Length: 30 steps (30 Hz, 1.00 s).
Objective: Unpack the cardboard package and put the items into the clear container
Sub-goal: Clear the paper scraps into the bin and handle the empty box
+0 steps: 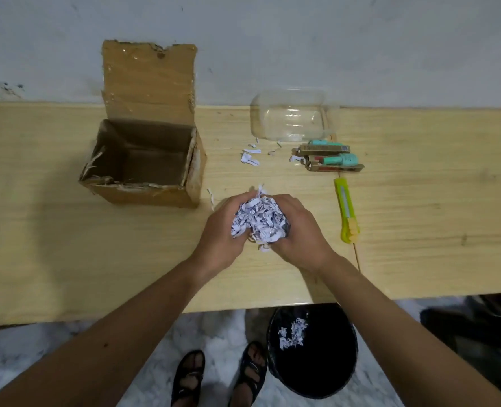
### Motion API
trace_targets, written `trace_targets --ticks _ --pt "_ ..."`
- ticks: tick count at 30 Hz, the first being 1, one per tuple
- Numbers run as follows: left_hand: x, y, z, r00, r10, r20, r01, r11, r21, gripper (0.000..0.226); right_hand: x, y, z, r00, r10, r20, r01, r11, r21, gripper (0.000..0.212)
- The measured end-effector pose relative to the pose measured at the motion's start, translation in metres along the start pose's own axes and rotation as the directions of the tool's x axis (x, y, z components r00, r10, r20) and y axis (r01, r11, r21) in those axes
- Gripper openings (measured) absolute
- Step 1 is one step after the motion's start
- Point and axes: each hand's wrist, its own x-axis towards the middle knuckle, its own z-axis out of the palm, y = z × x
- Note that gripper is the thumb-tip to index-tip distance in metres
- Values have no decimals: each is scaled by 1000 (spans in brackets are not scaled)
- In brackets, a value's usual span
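Cardboard package (143, 160) open, paper shreds (258, 220) in both hands

Single head-worn wide-angle view, aimed forward and steeply down from above the wooden table (67, 259). Near table edge and floor are taken in below, wall (272, 39) behind. Hands are seen close, mid-frame.
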Motion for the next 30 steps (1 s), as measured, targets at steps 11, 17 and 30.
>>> trace_targets --ticks 11,17,30 --pt "-20 32 24 978 35 205 -15 995 -98 72 -75 -35 -17 913 355 -201 -320 929 186 48" --pt "-38 73 61 902 87 424 -57 995 -83 62 -147 -52 -56 827 470 -308 -417 881 224 53" --pt "-133 83 205 714 208 668 -199 976 -92 56 -336 -24 -60 538 726 -428 -621 685 380 51"
